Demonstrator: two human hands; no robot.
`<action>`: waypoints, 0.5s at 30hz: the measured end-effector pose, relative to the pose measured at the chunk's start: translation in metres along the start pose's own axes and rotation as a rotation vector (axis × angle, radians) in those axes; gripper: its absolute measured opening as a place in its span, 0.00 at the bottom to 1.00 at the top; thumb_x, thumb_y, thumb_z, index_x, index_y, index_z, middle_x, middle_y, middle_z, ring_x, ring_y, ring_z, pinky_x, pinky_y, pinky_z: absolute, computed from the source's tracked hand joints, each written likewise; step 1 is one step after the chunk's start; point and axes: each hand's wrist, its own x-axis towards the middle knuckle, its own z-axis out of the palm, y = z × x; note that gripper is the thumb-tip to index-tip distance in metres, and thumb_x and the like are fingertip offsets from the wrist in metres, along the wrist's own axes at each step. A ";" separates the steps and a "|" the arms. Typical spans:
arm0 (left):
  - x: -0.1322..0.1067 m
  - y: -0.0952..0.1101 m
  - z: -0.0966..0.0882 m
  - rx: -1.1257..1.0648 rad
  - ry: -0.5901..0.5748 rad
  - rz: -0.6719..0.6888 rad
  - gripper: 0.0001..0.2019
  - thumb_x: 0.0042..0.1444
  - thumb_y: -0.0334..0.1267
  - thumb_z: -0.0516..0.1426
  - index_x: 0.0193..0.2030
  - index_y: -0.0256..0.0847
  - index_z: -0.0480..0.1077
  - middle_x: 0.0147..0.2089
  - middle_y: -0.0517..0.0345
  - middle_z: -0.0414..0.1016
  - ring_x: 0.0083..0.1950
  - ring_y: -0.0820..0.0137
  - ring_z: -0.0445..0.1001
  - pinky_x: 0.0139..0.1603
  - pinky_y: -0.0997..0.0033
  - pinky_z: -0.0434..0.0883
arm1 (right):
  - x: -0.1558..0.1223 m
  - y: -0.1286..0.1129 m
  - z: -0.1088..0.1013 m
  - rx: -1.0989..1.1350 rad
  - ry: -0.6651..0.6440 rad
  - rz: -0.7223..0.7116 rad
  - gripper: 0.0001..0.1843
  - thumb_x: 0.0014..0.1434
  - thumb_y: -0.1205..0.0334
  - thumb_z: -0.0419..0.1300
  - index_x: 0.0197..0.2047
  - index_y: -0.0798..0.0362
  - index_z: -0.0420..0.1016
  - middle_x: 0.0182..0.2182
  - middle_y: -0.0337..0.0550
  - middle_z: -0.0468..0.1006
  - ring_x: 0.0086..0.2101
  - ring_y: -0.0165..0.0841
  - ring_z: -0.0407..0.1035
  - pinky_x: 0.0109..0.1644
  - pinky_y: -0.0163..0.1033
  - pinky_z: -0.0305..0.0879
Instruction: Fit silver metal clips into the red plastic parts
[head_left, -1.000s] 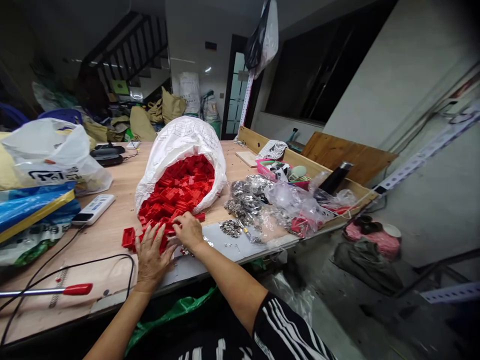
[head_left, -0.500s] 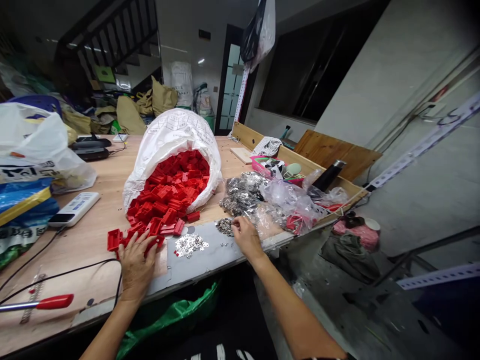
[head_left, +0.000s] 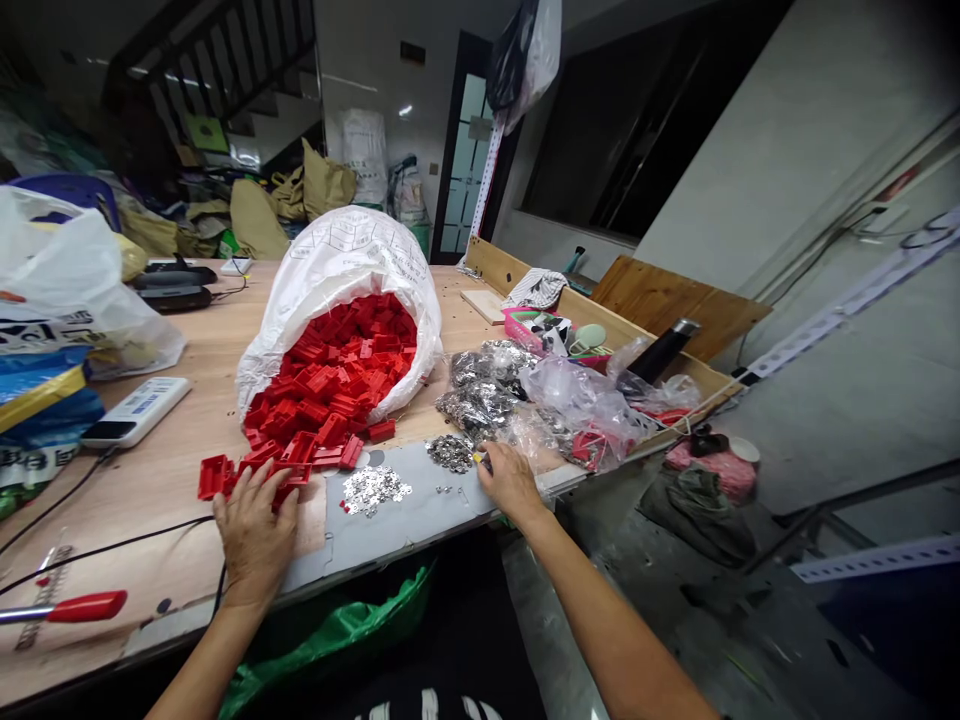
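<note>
A white woven sack (head_left: pixel 352 255) lies on its side on the wooden table (head_left: pixel 180 440), spilling several red plastic parts (head_left: pixel 330 385) toward me. My left hand (head_left: pixel 253 530) lies flat with fingers spread, its fingertips on the nearest red parts. My right hand (head_left: pixel 510 480) rests on a grey sheet (head_left: pixel 420 500), its fingers curled round a small yellow-tipped thing beside a heap of small silver metal pieces (head_left: pixel 450 452). Another little pile of silver pieces (head_left: pixel 373 489) sits on the sheet between my hands.
Clear plastic bags (head_left: pixel 577 405) of metal parts lie right of the sack, with a pink basket (head_left: pixel 544 335) and black bottle (head_left: pixel 660 352) behind. At left are a white remote (head_left: pixel 135 410), plastic bags (head_left: pixel 67 290), black cables (head_left: pixel 105 550) and a red-handled tool (head_left: pixel 71 607).
My right hand left the red parts and swung right to the heap of silver pieces, uncovering the small silver pile on the sheet. My left hand stayed on the red parts.
</note>
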 end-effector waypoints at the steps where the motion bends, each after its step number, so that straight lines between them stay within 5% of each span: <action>1: 0.000 0.001 -0.001 0.012 -0.001 -0.005 0.16 0.61 0.42 0.50 0.47 0.35 0.72 0.58 0.40 0.70 0.64 0.51 0.61 0.64 0.44 0.49 | 0.001 -0.001 -0.002 0.024 0.001 -0.015 0.13 0.56 0.70 0.56 0.45 0.53 0.72 0.37 0.46 0.75 0.41 0.39 0.68 0.47 0.42 0.60; 4: -0.001 0.008 -0.004 0.031 -0.010 -0.002 0.15 0.60 0.42 0.51 0.46 0.36 0.73 0.62 0.39 0.65 0.65 0.50 0.58 0.64 0.42 0.47 | 0.003 -0.005 -0.010 0.139 0.018 -0.072 0.14 0.57 0.67 0.54 0.47 0.52 0.71 0.38 0.43 0.75 0.40 0.35 0.68 0.48 0.40 0.61; 7: -0.002 0.014 -0.007 0.009 -0.011 0.049 0.12 0.58 0.40 0.53 0.44 0.40 0.73 0.63 0.42 0.63 0.67 0.51 0.56 0.65 0.40 0.43 | 0.006 -0.006 -0.020 0.539 0.089 -0.077 0.13 0.57 0.62 0.55 0.46 0.52 0.71 0.39 0.43 0.74 0.39 0.33 0.69 0.46 0.38 0.64; 11: 0.002 0.024 -0.008 -0.060 0.039 0.185 0.11 0.55 0.36 0.57 0.46 0.42 0.72 0.64 0.45 0.63 0.67 0.51 0.56 0.67 0.38 0.37 | 0.004 0.011 -0.037 1.127 0.127 0.094 0.15 0.54 0.55 0.58 0.44 0.51 0.67 0.35 0.39 0.73 0.35 0.32 0.70 0.42 0.39 0.66; 15: 0.006 0.049 -0.018 -0.179 0.037 0.335 0.13 0.55 0.31 0.58 0.47 0.42 0.71 0.60 0.45 0.68 0.66 0.51 0.58 0.66 0.36 0.43 | -0.013 0.040 -0.049 1.289 0.252 0.220 0.12 0.48 0.63 0.61 0.36 0.49 0.63 0.29 0.32 0.67 0.27 0.25 0.63 0.36 0.33 0.64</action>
